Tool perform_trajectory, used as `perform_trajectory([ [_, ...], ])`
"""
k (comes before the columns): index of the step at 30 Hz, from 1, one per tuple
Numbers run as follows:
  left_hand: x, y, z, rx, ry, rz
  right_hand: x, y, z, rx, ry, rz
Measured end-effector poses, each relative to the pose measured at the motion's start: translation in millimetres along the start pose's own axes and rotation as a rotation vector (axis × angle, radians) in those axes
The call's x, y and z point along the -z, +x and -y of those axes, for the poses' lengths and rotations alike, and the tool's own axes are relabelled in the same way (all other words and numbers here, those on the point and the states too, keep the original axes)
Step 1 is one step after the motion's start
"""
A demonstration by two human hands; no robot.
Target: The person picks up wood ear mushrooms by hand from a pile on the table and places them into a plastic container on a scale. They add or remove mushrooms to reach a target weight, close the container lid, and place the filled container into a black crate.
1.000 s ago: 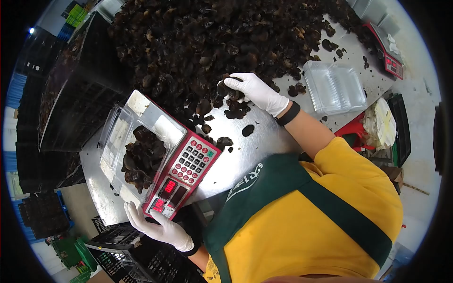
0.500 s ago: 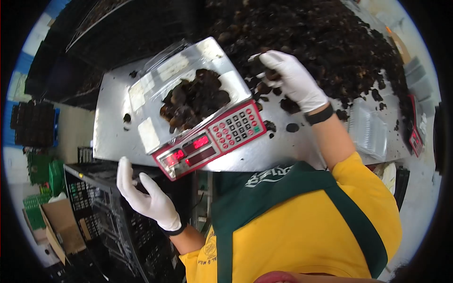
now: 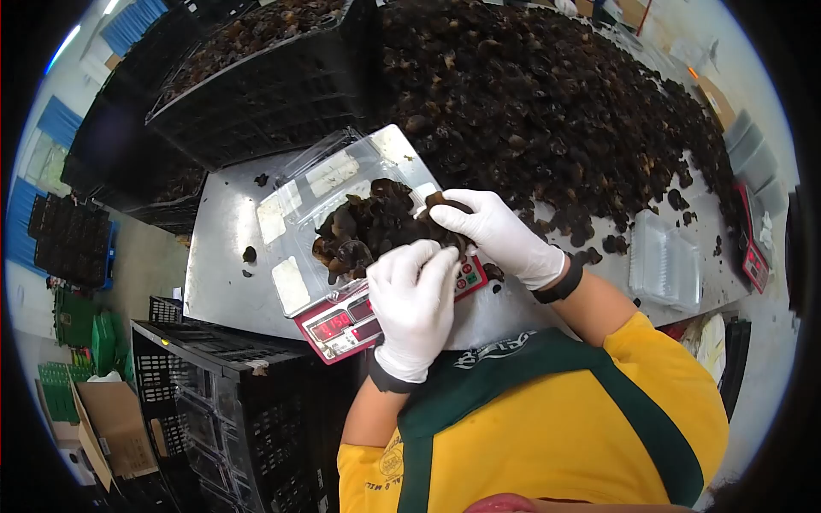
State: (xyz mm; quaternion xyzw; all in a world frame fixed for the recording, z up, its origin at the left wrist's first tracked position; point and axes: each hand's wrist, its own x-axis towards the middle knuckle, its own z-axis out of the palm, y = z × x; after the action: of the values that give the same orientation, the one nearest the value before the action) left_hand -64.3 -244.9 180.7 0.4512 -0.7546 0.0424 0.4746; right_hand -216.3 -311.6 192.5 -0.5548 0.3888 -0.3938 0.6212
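A red weighing scale (image 3: 329, 335) with a lit red display stands on the metal table. On its plate sits a clear plastic clamshell box (image 3: 329, 205) with its lid folded back, holding a pile of dark wood ear mushrooms (image 3: 368, 227). My right hand (image 3: 505, 239), in a white glove, grips a brown wood ear mushroom (image 3: 449, 205) at the box's right side. My gloved left hand (image 3: 412, 299) is over the scale's keypad, at the near edge of the box. Its fingers are pinched together, and what lies between them is hidden.
A large heap of wood ear mushrooms covers the back of the metal table (image 3: 218, 286). Black crates (image 3: 265, 111) stand at the back left, and more crates (image 3: 231, 410) at the lower left. Stacked clear boxes (image 3: 665, 261) and a second red scale (image 3: 754, 256) are on the right.
My left hand has come from the open air left of the scale to the box's near edge, its fingers closing. My right hand has moved from the heap's edge to the box with mushroom.
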Motion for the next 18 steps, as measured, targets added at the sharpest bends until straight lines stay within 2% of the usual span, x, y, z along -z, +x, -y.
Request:
perform_trajectory([
  [3, 6.1, -14.1, -2.1, 0.042, -0.131, -0.027, 2.3, 6.3, 11.2, -0.038, -0.053, -0.04],
  [5, 13.7, -28.5, 0.6, 0.135, -0.262, 0.003, -2.2, 18.9, 15.2, 0.019, -0.029, -0.061],
  [6, 16.9, -38.3, 3.6, 0.172, -0.27, 0.018, -7.7, 27.5, 14.1, 0.187, -0.178, -0.093],
  [7, 16.5, -49.4, 4.5, 0.298, -0.351, -0.015, -14.6, 36.5, 13.0, 0.357, -0.325, -0.124],
  [9, 25.6, -63.7, 5.0, 0.431, -0.343, 0.043, -29.6, 52.4, 13.3, 0.644, -0.524, -0.086],
  [11, 32.4, -69.2, 4.4, 0.418, -0.286, 0.045, -42.9, 70.9, 5.9, 0.857, -0.966, 0.003],
  [12, 35.5, -71.5, 4.7, 0.404, -0.238, 0.048, -50.8, 76.2, -8.1, 0.845, -1.157, 0.083],
  [13, 37.1, -75.6, 4.8, 0.423, -0.24, 0.033, -54.0, 79.8, -19.3, 0.764, -1.186, 0.204],
  [16, 45.4, -88.4, 6.0, 0.511, -0.239, 0.016, -53.7, 81.8, -7.1, 0.782, -1.125, 0.196],
  [18, 49.2, -94.3, 3.8, 0.552, -0.264, -0.018, -38.0, 72.4, 8.4, 0.853, -0.993, 0.091],
])
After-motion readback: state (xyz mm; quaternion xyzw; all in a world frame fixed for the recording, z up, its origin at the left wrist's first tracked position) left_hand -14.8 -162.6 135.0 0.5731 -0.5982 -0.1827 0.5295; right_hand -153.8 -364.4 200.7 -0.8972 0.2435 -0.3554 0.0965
